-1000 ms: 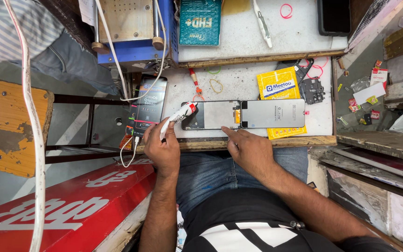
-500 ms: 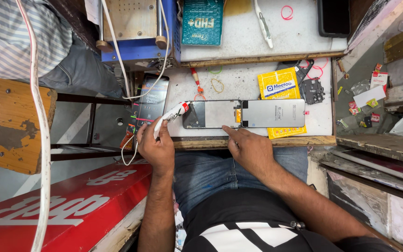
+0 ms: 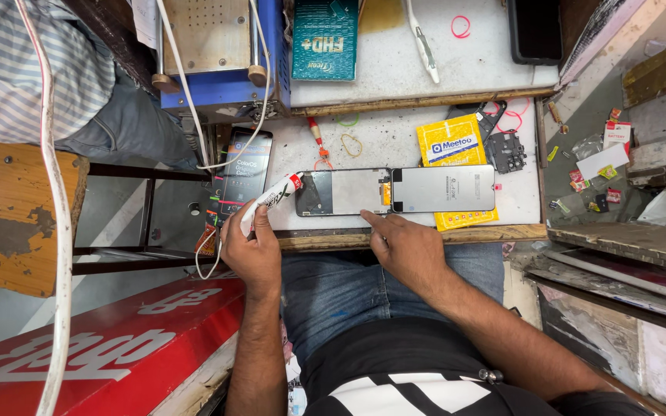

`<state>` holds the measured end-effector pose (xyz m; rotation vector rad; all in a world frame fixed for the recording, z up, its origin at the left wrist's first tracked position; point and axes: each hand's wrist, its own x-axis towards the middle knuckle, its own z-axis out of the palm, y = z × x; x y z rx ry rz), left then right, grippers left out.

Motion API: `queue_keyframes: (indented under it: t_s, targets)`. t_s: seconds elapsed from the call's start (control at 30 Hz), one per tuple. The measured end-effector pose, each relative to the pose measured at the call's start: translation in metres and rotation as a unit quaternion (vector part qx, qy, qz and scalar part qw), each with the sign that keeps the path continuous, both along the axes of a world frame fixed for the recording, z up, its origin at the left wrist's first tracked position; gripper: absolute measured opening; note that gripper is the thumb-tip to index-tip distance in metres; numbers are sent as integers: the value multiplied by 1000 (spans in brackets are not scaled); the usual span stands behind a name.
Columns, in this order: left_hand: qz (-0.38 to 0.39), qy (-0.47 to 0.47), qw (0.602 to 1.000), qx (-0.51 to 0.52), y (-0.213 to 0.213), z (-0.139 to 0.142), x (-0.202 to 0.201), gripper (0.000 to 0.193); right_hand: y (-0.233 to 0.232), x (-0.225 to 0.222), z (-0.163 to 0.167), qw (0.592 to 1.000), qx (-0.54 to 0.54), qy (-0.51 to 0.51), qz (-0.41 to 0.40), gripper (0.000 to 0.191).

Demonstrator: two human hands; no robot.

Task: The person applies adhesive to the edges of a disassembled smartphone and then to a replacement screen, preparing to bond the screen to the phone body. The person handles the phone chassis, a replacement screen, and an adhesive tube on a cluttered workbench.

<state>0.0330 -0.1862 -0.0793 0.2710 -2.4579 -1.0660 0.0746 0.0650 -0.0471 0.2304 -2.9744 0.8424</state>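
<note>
Both hands work at the near edge of a white, scuffed workbench (image 3: 395,146). Left hand (image 3: 252,250) is closed round a slim white glue tube with a red cap (image 3: 271,197), its tip touching the left end of the opened dark phone body (image 3: 342,192). Right hand (image 3: 402,245) lies open, forefinger pressing the body's near edge, just left of the grey display panel (image 3: 445,189) folded out to the right.

A good bead would seem to call for a light, even squeeze along the frame's rim, with the forefinger keeping the body from sliding.

Nearest left lies a long red signboard with white lettering (image 3: 94,347). Far on the bench stands a teal rectangular box (image 3: 325,38). A yellow flat packet with a blue label (image 3: 452,150) lies partly under the display panel. Small red-and-white cartons (image 3: 618,135) are scattered to the right.
</note>
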Motion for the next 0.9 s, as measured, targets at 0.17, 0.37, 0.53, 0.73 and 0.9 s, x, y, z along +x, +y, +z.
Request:
queue_keyframes:
  t_s: [0.17, 0.37, 0.53, 0.73, 0.9]
  targets:
    - [-3, 35, 997, -73, -4, -2, 2, 21, 0, 0, -3, 1000, -8, 6, 2, 37]
    - [-10, 41, 999, -31, -4, 0, 6, 19, 1, -5, -8, 1000, 4, 13, 5, 37]
    - [-13, 51, 997, -53, 3, -2, 5, 20, 1, -7, -11, 1000, 15, 4, 5, 37]
    - [-36, 47, 997, -53, 9, -9, 2, 19, 3, -6, -14, 1000, 9, 1, 9, 36]
    - [-38, 49, 997, -51, 9, -9, 3, 19, 4, -6, -16, 1000, 8, 12, 8, 36]
